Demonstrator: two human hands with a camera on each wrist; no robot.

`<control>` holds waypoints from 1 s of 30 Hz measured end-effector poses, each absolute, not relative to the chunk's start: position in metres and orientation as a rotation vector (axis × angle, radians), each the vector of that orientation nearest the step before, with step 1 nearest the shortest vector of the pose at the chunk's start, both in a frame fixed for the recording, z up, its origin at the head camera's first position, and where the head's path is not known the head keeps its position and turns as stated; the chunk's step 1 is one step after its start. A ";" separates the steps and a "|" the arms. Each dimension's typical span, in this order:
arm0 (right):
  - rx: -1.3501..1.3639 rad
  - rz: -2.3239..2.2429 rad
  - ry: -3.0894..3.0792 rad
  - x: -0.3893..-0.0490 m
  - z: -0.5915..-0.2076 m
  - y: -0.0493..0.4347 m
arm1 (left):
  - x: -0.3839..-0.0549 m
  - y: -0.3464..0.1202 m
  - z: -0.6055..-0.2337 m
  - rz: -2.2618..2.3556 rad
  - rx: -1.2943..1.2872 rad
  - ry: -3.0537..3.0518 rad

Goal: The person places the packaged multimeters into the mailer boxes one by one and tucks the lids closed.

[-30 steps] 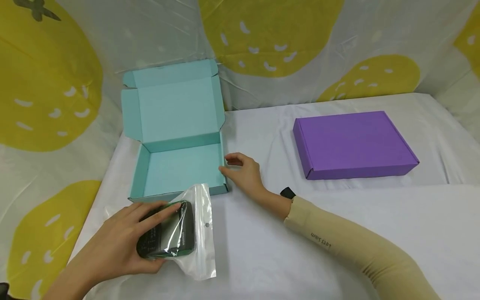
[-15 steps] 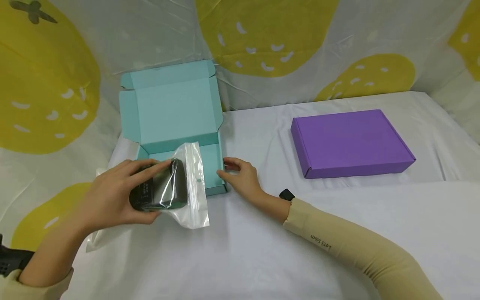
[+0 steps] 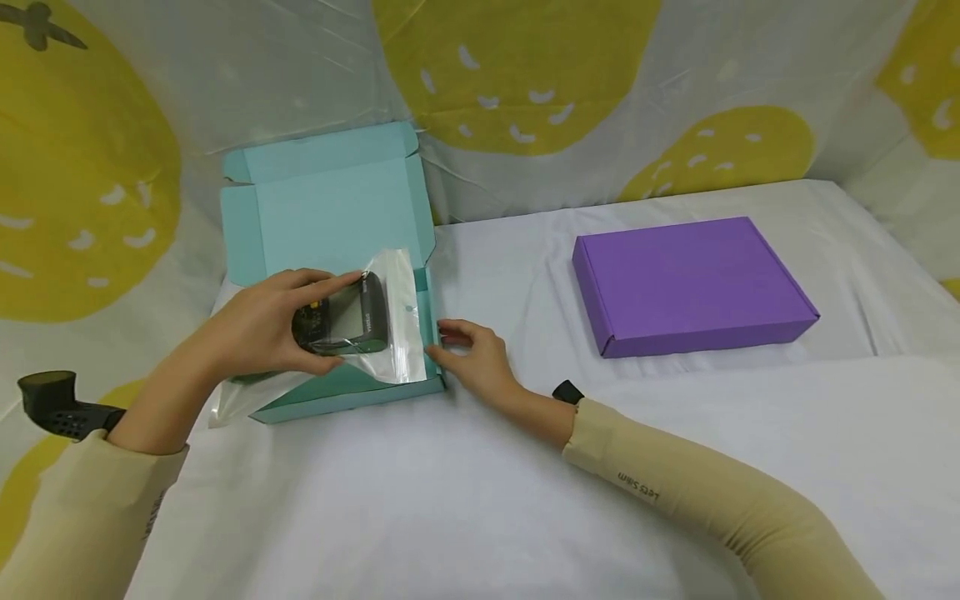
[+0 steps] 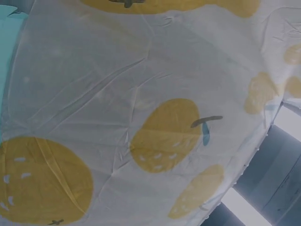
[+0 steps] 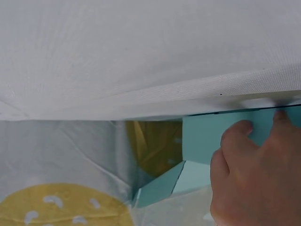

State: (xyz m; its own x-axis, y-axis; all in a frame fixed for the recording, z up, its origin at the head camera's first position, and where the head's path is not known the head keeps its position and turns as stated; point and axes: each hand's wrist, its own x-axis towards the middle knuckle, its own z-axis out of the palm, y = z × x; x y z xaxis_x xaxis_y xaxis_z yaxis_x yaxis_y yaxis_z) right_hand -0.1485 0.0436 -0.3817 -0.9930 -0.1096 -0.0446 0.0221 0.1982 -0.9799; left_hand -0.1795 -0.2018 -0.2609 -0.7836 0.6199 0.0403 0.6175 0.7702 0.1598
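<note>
My left hand holds a dark device with a grey screen and small buttons, sealed inside a clear zip bag. Thumb and fingers span its two sides in the head view. Hand and bag overlap the open teal cardboard box, hiding much of its inside. The fingertips of my right hand rest against the box's right side wall, and the right wrist view shows the fingers and thumb at its outer face. Neither the left hand nor the device shows in the left wrist view.
The box lid stands raised at the back, near a hanging cloth with yellow fruit prints. A closed purple box lies to the right on the white table cloth.
My left hand has carried the bagged device forward from the box's front edge to over its inside. The right hand has stayed at the side wall. The head view has shifted slightly.
</note>
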 end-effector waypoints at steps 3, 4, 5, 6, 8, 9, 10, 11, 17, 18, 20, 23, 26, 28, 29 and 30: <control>-0.099 -1.923 2.342 -0.148 -0.381 0.043 | -0.185 -0.202 -0.266 0.207 0.993 2.914; -0.101 -1.922 2.339 -0.147 -0.381 0.042 | -0.186 -0.202 -0.268 0.198 0.980 2.905; -0.100 -1.916 2.340 -0.147 -0.380 0.042 | -0.187 -0.202 -0.270 0.190 0.962 2.896; -0.098 -1.909 2.345 -0.146 -0.380 0.042 | -0.188 -0.202 -0.272 0.190 0.948 2.886; -0.097 -1.898 2.359 -0.145 -0.379 0.042 | -0.190 -0.203 -0.275 0.200 0.918 2.869; -0.094 -1.896 2.363 -0.145 -0.379 0.042 | -0.191 -0.203 -0.277 0.203 0.909 2.862; -0.095 -1.893 2.368 -0.145 -0.379 0.042 | -0.191 -0.203 -0.278 0.204 0.900 2.855; -0.097 -1.893 2.370 -0.145 -0.379 0.042 | -0.192 -0.203 -0.280 0.205 0.898 2.849; -0.112 -1.910 2.369 -0.144 -0.379 0.043 | -0.196 -0.200 -0.286 0.203 0.914 2.827; -0.115 -1.911 2.370 -0.144 -0.379 0.043 | -0.197 -0.200 -0.286 0.205 0.913 2.824; -0.116 -1.910 2.369 -0.144 -0.379 0.043 | -0.197 -0.199 -0.287 0.214 0.905 2.822; -0.126 -1.905 2.379 -0.144 -0.379 0.043 | -0.198 -0.198 -0.289 0.211 0.913 2.816; -0.124 -1.911 2.379 -0.144 -0.378 0.043 | -0.199 -0.198 -0.291 0.198 0.917 2.809; -0.122 -1.915 2.375 -0.144 -0.379 0.043 | -0.200 -0.198 -0.292 0.196 0.915 2.800; -0.117 -1.918 2.368 -0.144 -0.379 0.043 | -0.200 -0.198 -0.293 0.191 0.910 2.796; -0.113 -1.919 2.365 -0.144 -0.379 0.043 | -0.201 -0.198 -0.294 0.191 0.908 2.790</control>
State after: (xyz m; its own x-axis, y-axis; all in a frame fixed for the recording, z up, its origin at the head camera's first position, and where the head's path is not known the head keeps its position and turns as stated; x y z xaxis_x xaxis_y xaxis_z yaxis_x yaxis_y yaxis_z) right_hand -0.1442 0.0432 -0.3788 -0.9929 -0.1162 -0.0263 0.0018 0.2061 -0.9785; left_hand -0.2006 -0.1980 -0.2945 -0.7912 0.5930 -0.1499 0.5670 0.8030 0.1836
